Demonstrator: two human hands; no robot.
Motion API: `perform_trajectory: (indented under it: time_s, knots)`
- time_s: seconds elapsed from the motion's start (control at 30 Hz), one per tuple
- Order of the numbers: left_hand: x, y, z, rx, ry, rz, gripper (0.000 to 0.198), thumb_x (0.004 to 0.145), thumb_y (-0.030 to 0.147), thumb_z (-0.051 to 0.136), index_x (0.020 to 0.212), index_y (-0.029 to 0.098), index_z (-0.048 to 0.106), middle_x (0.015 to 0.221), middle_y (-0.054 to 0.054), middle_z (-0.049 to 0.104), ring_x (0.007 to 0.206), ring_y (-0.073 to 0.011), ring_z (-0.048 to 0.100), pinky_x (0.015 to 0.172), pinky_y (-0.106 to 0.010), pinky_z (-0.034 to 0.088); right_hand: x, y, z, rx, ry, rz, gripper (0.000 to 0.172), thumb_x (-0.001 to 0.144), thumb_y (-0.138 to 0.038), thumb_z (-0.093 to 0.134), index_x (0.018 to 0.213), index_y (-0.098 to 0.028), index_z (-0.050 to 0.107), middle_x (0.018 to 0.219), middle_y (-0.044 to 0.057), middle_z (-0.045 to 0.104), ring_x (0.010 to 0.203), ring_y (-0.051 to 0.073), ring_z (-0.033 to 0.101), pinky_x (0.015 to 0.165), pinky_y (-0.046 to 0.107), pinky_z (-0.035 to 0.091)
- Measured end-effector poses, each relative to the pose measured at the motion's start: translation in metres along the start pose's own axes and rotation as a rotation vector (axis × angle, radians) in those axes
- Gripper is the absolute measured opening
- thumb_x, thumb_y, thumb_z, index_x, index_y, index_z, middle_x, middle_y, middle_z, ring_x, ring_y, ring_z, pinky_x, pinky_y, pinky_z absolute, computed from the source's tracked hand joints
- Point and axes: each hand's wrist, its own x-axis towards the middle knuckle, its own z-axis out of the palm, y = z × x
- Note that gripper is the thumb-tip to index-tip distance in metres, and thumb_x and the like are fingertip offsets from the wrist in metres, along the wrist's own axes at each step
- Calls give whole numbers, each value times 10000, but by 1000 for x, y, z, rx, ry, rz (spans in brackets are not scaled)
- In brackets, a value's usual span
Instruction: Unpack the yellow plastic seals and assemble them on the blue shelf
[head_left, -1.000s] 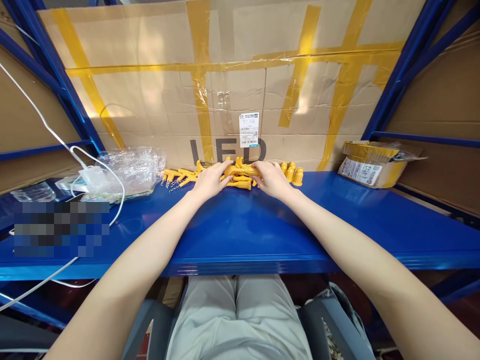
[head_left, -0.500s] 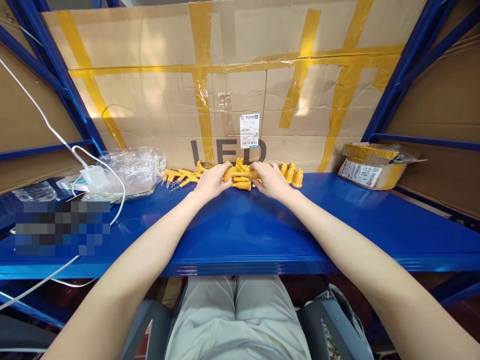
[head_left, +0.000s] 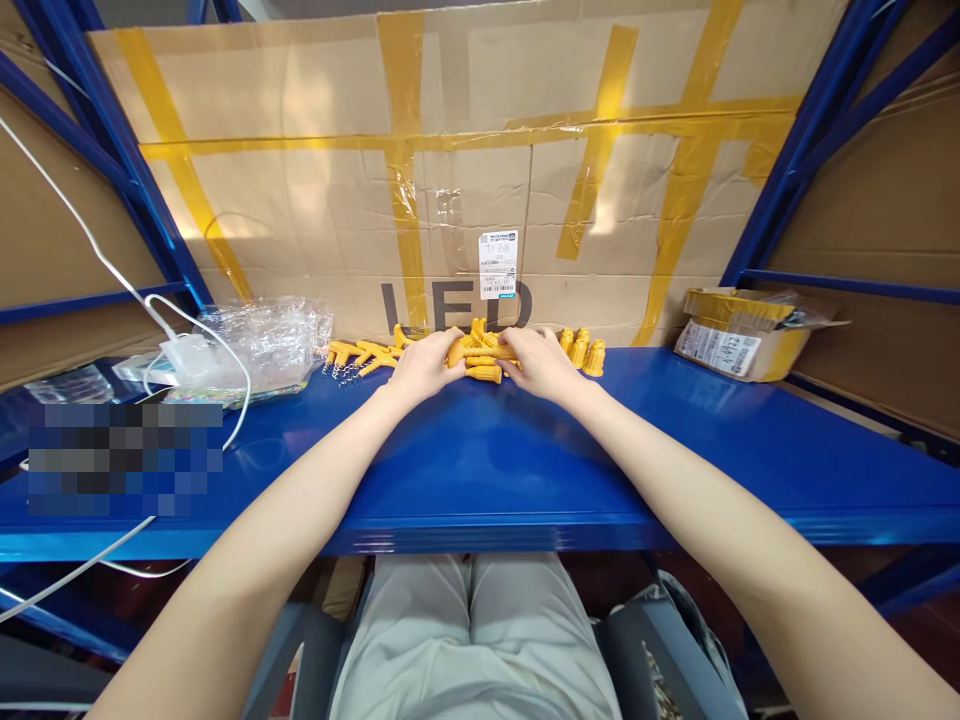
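My left hand (head_left: 427, 366) and my right hand (head_left: 546, 364) face each other over the back of the blue shelf, fingers closed on opposite ends of a yellow plastic corkscrew (head_left: 481, 352) held level between them. The fingers hide both ends of it. Beneath and behind lie more yellow plastic pieces (head_left: 484, 373), partly covered by my hands. Left of my left hand, several yellow T-handled corkscrews (head_left: 361, 352) lie with bare metal spirals. Just right of my right hand, several ribbed yellow sleeves (head_left: 593, 358) stand upright.
A tall taped cardboard box (head_left: 315, 210) backs the blue shelf (head_left: 480, 470). On the left are clear plastic bags (head_left: 270, 335), a white charger (head_left: 187, 358) with cable, and a blurred-out dark object (head_left: 124, 455). A small open carton (head_left: 739, 335) sits at the right.
The view has shifted very slightly. Both hands keep their hold on the yellow corkscrew in nearly the same place; nothing else has visibly moved.
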Motion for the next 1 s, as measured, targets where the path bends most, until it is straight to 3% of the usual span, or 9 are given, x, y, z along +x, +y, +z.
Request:
perform_trajectory:
  time_s: [0.3, 0.57, 0.83, 1.0]
  knots:
    - [0, 1, -4, 43, -19, -20, 421, 782, 278, 581, 1195, 198, 594, 1087, -83, 693, 1000, -253, 641, 858, -337, 473, -1, -1, 1, 19, -47, -8, 281, 965, -289, 376, 1101, -165, 588, 1097, 144, 677, 1007, 293, 589, 817, 382, 342]
    - [0, -2, -7, 84, -38, -65, 351, 777, 273, 572, 1121, 223, 621, 1041, -71, 701, 965, -254, 649, 828, -332, 475, 0, 6, 0, -27, -15, 38, 174, 911, -261, 485, 1013, -170, 592, 1047, 139, 682, 1006, 299, 585, 845, 396, 335]
    - [1, -26, -10, 268, -184, -234, 262, 726, 291, 592, 965, 227, 679, 884, -85, 716, 900, -291, 664, 769, -348, 485, 1, 26, 2, 20, 66, 111, 173, 889, -300, 509, 987, -189, 598, 1005, 126, 689, 972, 292, 594, 834, 412, 366]
    - [-1, -50, -12, 384, -225, -355, 281, 756, 304, 547, 996, 230, 672, 948, -103, 723, 923, -285, 668, 745, -324, 485, 2, 53, -3, -5, 102, 288, 161, 843, -347, 582, 890, -202, 630, 964, 129, 697, 948, 305, 588, 777, 410, 419]
